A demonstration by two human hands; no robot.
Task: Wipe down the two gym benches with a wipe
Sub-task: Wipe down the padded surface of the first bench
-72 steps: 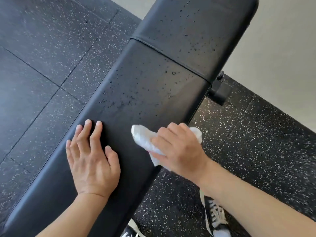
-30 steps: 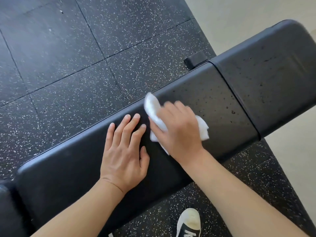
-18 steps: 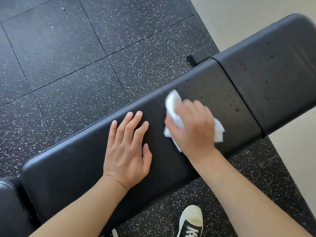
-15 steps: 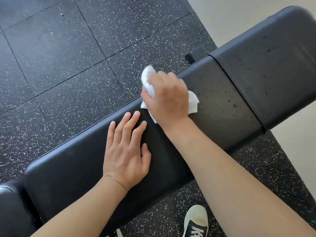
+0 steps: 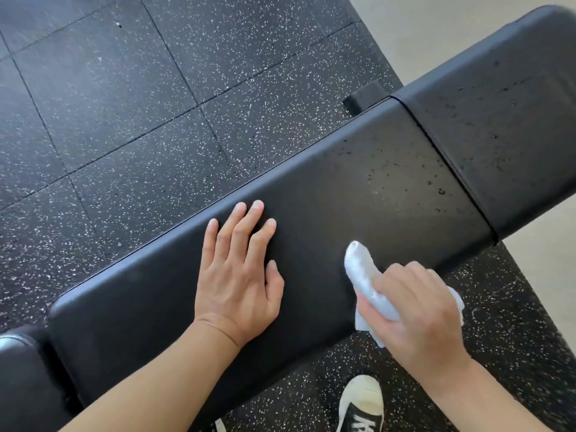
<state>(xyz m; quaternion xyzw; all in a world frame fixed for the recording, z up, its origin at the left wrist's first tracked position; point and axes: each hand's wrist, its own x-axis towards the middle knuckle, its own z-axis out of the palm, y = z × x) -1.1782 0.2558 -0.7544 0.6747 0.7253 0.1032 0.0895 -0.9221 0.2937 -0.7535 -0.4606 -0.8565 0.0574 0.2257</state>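
Change: the wipe (image 5: 363, 277) is now at the near edge of the worktop (image 5: 327, 213), where half a second ago it was at the far edge; one stroke across the long pad is judged complete.
Meaning for the task: the pad to the left of the wipe looks dry and free of drops, while droplets (image 5: 405, 169) are seen on its right part and on the adjoining pad (image 5: 505, 126); that stretch is judged not yet wiped.
Right grip: the right hand (image 5: 417, 310) is clenched round the bunched wipe, which is pressed onto the pad's near edge.
Left grip: the left hand (image 5: 240, 269) is laid flat and released on the pad, as it was a second ago; nothing is held.
Count, benches: one in view, of two padded sections; a second bench is not seen.
Count, wipes: one.
Count, hands: two.
Count, shoes: one white-toed shoe (image 5: 363, 406) on the speckled floor (image 5: 124, 104), and the tip of another at the frame's bottom edge.
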